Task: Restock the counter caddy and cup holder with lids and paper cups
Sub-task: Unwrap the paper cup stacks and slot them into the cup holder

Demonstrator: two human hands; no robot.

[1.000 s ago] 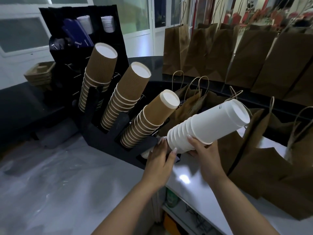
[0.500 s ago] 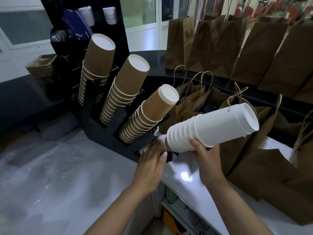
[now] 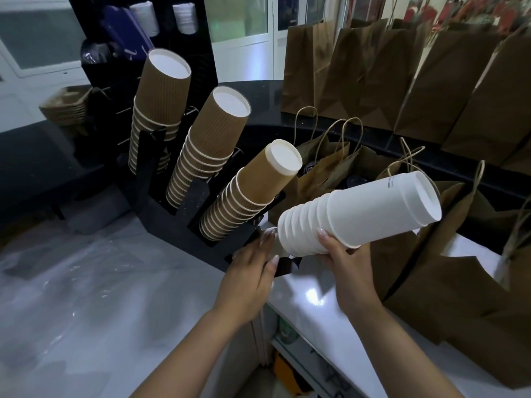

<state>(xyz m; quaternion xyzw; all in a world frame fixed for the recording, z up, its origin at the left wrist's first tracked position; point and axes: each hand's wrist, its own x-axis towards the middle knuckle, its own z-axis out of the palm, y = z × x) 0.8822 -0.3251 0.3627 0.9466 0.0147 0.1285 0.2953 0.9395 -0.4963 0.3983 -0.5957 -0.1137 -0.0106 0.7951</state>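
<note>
Hands (image 3: 349,261) under white cup stack (image 3: 356,215), cup holder (image 3: 169,214) beside

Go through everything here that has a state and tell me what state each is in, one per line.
White cup stack: tilted, held, lower end at the holder's end slot.
Right hand: grips the white stack.
Left hand: at the stack's lower end, grip unclear.
Cup holder: three slots filled.
Brown cup stacks: seated, leaning.
Paper bags: upright.

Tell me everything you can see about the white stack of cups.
The white stack of cups looks like plain paper, nested upside down with closed bottoms pointing up and right. It lies tilted, its lower end at the end slot of the black cup holder. The right hand grips it from below; the left hand is at its lower end.
</note>
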